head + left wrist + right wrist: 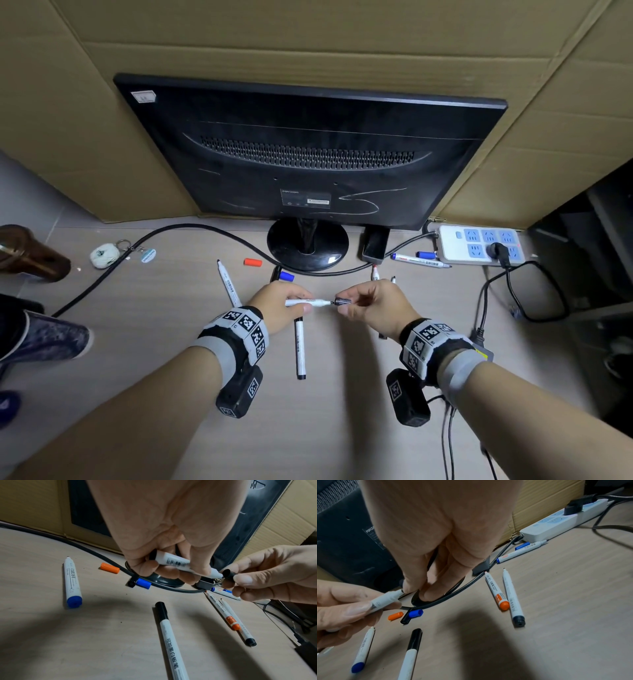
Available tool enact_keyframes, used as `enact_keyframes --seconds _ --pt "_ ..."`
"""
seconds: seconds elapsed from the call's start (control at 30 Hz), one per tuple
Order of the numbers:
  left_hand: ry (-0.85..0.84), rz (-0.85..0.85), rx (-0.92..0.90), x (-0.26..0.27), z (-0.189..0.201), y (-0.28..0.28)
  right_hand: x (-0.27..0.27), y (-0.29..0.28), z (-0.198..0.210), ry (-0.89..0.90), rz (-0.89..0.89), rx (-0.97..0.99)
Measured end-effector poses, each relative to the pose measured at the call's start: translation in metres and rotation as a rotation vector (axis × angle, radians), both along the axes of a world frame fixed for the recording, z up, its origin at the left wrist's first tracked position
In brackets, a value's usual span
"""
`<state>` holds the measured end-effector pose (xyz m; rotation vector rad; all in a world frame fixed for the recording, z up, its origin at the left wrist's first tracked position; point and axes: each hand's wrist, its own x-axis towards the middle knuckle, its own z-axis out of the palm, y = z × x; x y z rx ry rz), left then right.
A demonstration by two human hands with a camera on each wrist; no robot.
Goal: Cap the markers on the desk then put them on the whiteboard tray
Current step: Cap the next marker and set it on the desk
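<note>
My left hand [284, 305] grips a white uncapped marker [308, 302] level above the desk, tip pointing right. My right hand [370, 305] pinches a black cap [343, 301] just off that tip; the cap's open mouth [226, 572] faces the nib. On the desk lie a capped black marker [300, 347], an uncapped blue-ended marker [227, 282], an uncapped orange-ended marker [221, 609] and an uncapped black-ended one [238, 623]. Loose orange [252, 262], blue [286, 276] and black [133, 583] caps lie near the monitor base.
A black monitor [308, 150] stands behind on a round base [308, 245]. A thick black cable [191, 228] crosses the desk. A white power strip [479, 245] sits at the right, with another blue marker [419, 260] and blue cap [425, 255] beside it. Cardboard lines the back.
</note>
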<state>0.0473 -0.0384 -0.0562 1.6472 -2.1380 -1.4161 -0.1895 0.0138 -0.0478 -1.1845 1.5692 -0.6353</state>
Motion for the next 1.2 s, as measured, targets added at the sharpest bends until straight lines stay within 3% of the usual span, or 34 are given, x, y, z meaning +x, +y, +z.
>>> enact_keyframes --seconds 0.43,0.73,0.9,1.2 --pt "-0.021 0.039 -0.019 -0.001 0.001 0.000 -0.010 -0.001 -0.014 0.044 -0.004 -0.051" --pt "-0.004 0.053 -0.004 -0.004 0.001 0.000 -0.012 -0.002 -0.014 -0.121 -0.150 0.010" --pt "0.000 0.030 -0.006 -0.006 0.001 0.000 -0.008 -0.001 -0.010 -0.305 -0.192 0.019" --pt "-0.004 0.033 -0.008 -0.005 0.002 -0.001 -0.007 -0.004 -0.001 -0.399 -0.286 0.092"
